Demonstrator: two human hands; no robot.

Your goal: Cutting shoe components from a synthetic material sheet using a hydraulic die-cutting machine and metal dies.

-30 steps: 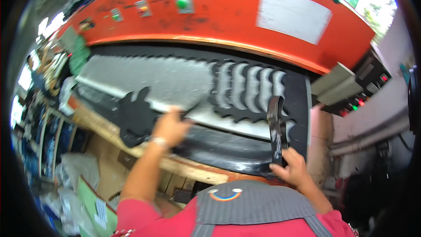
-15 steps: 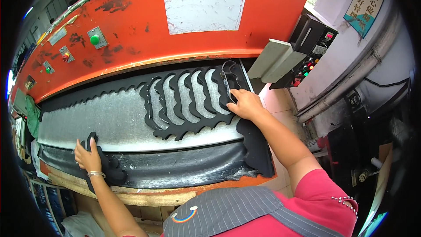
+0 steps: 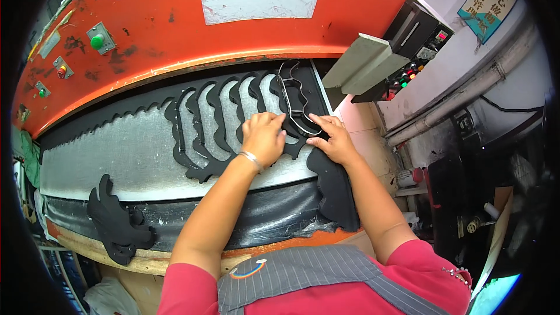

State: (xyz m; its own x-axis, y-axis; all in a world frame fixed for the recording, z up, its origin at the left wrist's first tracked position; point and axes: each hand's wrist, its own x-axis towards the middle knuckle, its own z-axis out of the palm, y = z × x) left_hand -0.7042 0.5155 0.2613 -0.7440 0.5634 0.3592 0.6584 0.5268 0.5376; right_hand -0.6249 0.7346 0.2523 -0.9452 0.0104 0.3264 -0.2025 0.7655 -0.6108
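A metal-strip cutting die (image 3: 287, 96) with a wavy outline stands on the right end of a black foam sheet (image 3: 216, 118). The sheet has a row of curved openings with scalloped edges, and the grey plate (image 3: 111, 151) shows through them. My right hand (image 3: 333, 140) grips the near end of the die, index finger and thumb at its right side. Just left of the die, my left hand (image 3: 262, 139) is over the sheet with fingers curled; what lies under its fingertips is hidden.
A pile of cut black foam pieces (image 3: 116, 221) lies at the front left, and another stack (image 3: 332, 189) at the front right. Behind the plate rises an orange machine body (image 3: 175, 17) with push buttons. A control box (image 3: 423, 41) stands at the right.
My left hand has left the foam pile at the front left and come across to the die. My right hand stays at the die's near end. The view has shifted slightly.
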